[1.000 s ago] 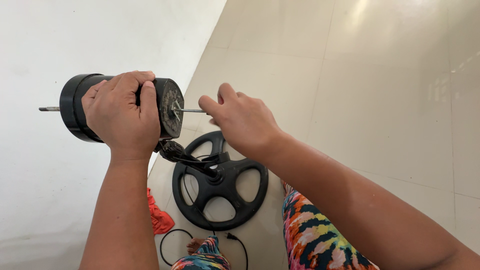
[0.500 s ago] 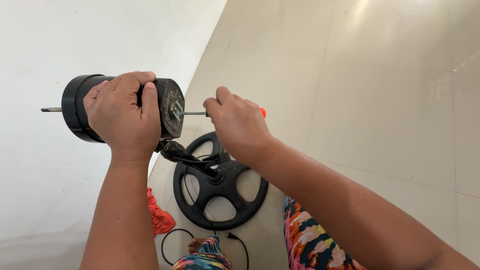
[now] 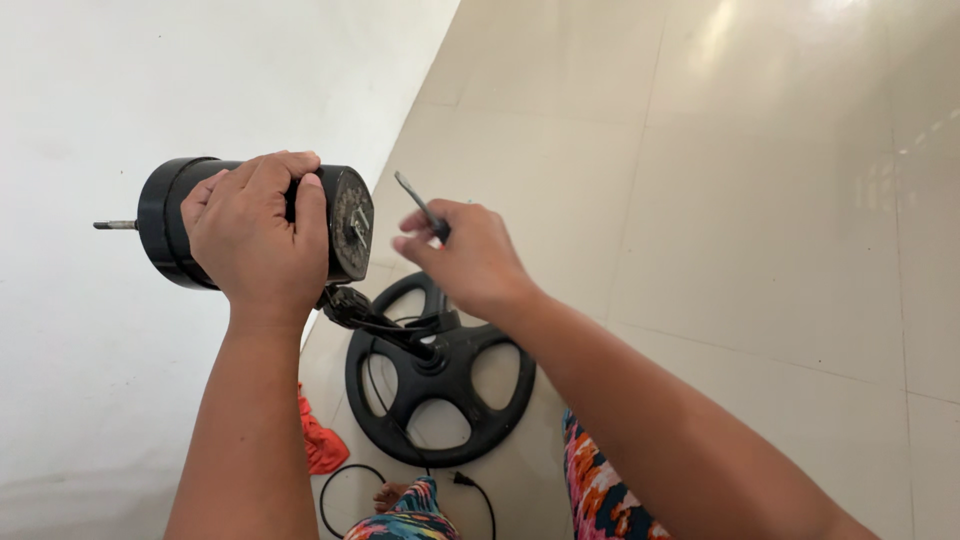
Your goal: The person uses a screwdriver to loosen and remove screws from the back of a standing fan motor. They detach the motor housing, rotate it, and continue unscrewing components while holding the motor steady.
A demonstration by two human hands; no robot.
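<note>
I am working on the rear end of a black fan motor (image 3: 255, 225), held up off the floor in front of a white wall (image 3: 120, 90). My left hand (image 3: 255, 235) is clamped over the top of the motor housing, fingers curled tight around it, so the round back plate faces my right hand and the thin metal shaft (image 3: 112, 225) pokes out the far side toward the wall. My right hand (image 3: 470, 255) is closed around the dark handle of a screwdriver (image 3: 422, 208), whose slim metal blade angles up and away from the motor; its tip is near the back plate but not touching it.

I judge the step in hand to be the fasteners on that back plate, with the tool off the work at this moment. The next move, as I read it, calls for turning the tip back toward the plate, seating it squarely in a screw head and keeping the motor steady with my left grip.

Below the motor its neck (image 3: 350, 305) and a black cable (image 3: 400, 330) hang down to the round spoked fan base (image 3: 440, 385) lying flat on the cream tiled floor (image 3: 760, 200). An orange cloth (image 3: 318, 440) lies just beside the base, toward the wall.
</note>
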